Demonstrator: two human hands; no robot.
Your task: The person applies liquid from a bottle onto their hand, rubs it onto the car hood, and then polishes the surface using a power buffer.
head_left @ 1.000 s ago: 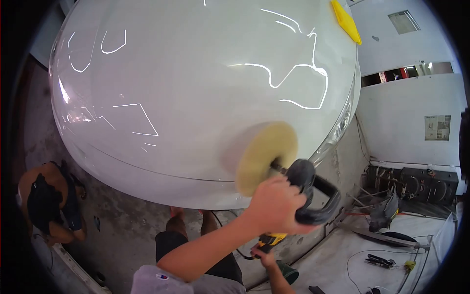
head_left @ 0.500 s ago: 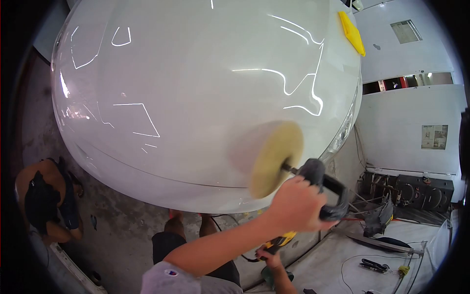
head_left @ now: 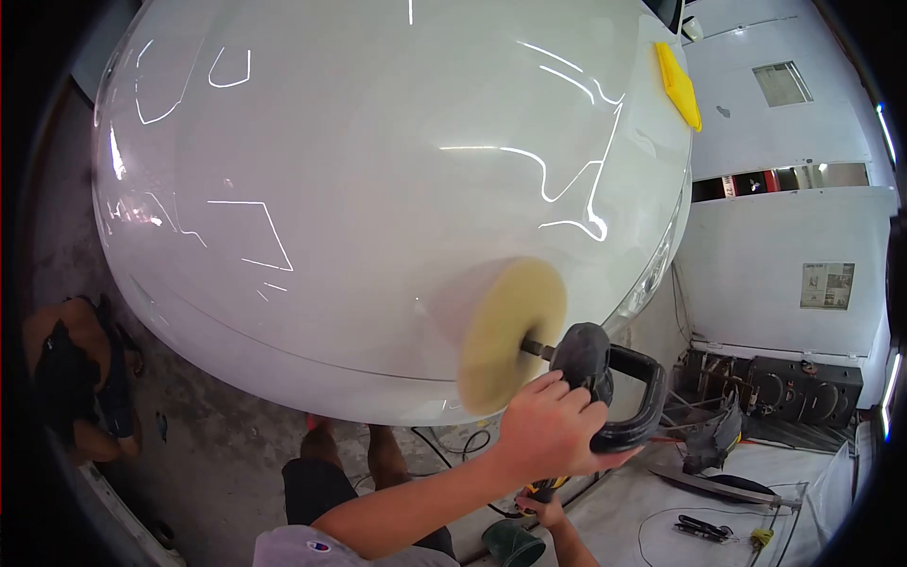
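A rotary polisher, black at its head point(head_left: 582, 357) and yellow toward the rear, carries a round cream polishing pad point(head_left: 513, 335). The pad stands tilted against the glossy white car hood point(head_left: 340, 227), near its front edge, and its face looks slightly smeared. Wrapped over the polisher's black head, by the D-shaped handle point(head_left: 642, 402), is my left hand point(head_left: 548, 425). Lower down, my right hand point(head_left: 543, 508) grips the rear part of the same polisher, partly hidden behind my left forearm.
A yellow cloth point(head_left: 678, 90) lies on the hood's far right edge. At far left another person point(head_left: 76, 378) crouches beside the car. A dark green bucket point(head_left: 513, 543) and a black cable point(head_left: 463, 452) are on the floor. Speakers and loose parts point(head_left: 794, 387) stand at right.
The pad has shifted slightly left and toward the hood's front edge, with both hands still on the polisher. My view has moved a little, and more of the bucket shows.
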